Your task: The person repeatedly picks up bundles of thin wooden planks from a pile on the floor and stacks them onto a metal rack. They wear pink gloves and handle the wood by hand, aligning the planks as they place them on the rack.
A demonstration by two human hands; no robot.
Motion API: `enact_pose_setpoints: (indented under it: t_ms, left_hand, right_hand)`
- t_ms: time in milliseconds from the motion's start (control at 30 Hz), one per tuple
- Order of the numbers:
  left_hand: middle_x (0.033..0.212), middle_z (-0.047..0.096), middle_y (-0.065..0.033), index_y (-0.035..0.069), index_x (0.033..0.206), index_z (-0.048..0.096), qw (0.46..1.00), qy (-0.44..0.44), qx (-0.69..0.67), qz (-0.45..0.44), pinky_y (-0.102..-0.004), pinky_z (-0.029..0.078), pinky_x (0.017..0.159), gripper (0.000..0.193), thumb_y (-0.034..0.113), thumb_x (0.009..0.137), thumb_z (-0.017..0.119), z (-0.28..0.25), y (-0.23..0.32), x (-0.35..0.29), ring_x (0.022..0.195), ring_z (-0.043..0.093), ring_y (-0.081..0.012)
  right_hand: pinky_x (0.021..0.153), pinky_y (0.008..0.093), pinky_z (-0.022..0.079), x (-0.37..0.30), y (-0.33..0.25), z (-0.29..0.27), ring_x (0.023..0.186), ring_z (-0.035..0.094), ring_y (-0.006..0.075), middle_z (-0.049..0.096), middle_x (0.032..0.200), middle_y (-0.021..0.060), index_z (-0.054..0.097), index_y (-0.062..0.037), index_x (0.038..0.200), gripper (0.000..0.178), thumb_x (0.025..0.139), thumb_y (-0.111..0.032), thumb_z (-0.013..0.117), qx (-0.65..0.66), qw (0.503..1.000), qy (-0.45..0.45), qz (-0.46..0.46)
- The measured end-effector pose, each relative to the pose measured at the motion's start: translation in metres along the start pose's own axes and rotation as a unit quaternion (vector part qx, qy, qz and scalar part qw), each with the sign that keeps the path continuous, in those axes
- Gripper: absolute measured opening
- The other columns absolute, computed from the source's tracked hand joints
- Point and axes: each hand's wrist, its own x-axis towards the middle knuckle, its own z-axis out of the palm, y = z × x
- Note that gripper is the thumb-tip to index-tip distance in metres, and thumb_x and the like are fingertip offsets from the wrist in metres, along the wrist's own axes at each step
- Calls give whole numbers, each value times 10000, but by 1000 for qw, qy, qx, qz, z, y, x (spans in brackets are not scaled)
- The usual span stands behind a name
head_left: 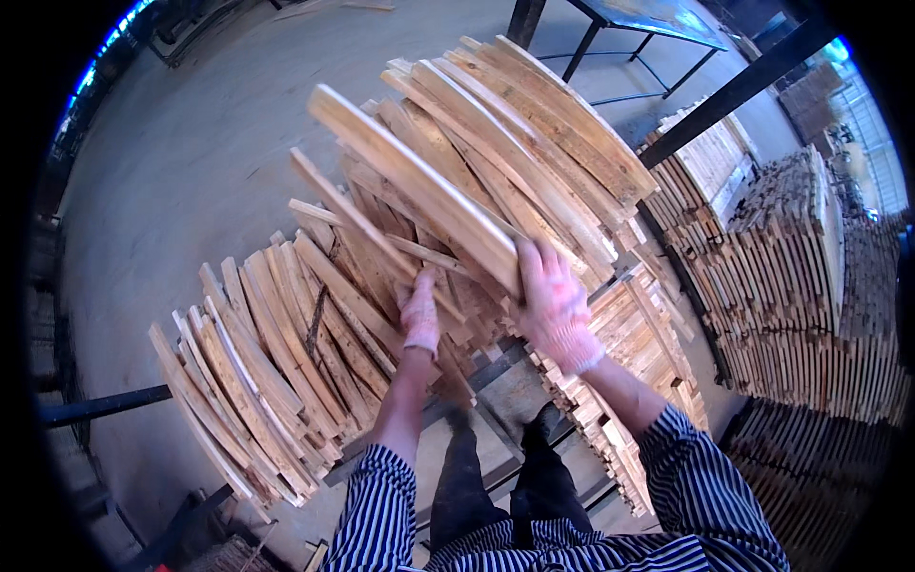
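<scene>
My right hand [555, 307], in a pale pinkish work glove, is closed on the near end of a wooden board [419, 181]. That board slants up and away to the left above the pile. My left hand [419, 310], gloved alike, is closed around a narrower wooden strip [355, 217] near its lower end; some fingers are hidden. Beneath both lies a loose pile of rough boards [543, 133], lying at uneven angles. Left of my left hand, more boards [276, 324] lie side by side in a slanting row.
Beside my right forearm is a neater stack of boards [624, 348]. Tall stacks of planks [772, 286] stand at the right, behind a dark metal post [739, 91]. A metal-legged table [658, 21] stands at the far side. A dark bar [105, 405] juts out at left.
</scene>
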Motion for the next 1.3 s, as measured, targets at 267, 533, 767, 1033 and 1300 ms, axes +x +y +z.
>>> enact_pose_setpoints:
  t_ms: [267,533,767,1033,1300]
  left_hand:
    - [1298,662,-143,20,1342,595,990,122,67,-32,-414,508,975,784,493,773,854,46,-14,97,1138,622,-273]
    - [1348,634,-138,50,1366,599,928,-236,-262,-121,-463,508,1053,589,369,901,771,6,-10,39,1232,592,-303]
    - [1396,622,-116,68,1448,555,938,-238,-182,-175,-454,494,1078,669,503,954,677,-30,-23,20,1250,596,-292]
    - [1316,603,-92,94,1449,517,943,-214,-210,-142,-447,490,1053,682,550,955,633,-56,-47,-14,1209,587,-265]
    - [1287,614,-94,102,1456,495,955,-172,-228,-84,-435,522,1011,722,574,932,650,-62,-79,-39,1152,618,-265]
  right_hand:
    - [1033,508,506,97,-25,36,1276,586,388,586,1360,227,464,-68,1394,613,841,-137,720,-25,983,-173,61]
    - [1004,527,501,58,-27,85,1241,555,419,544,1346,218,409,-18,1424,745,840,-322,758,9,990,-104,95]
    - [1059,561,453,-25,-39,156,1317,548,440,409,1571,263,151,-76,1628,931,907,-371,661,66,961,-250,97]
    - [1095,493,446,-15,-25,120,1336,526,432,515,1467,261,422,-67,1509,624,973,-333,599,266,946,-179,41]
    - [1165,450,390,67,-14,220,1392,476,396,515,1471,224,394,-35,1519,695,883,-191,628,-11,987,-158,-38]
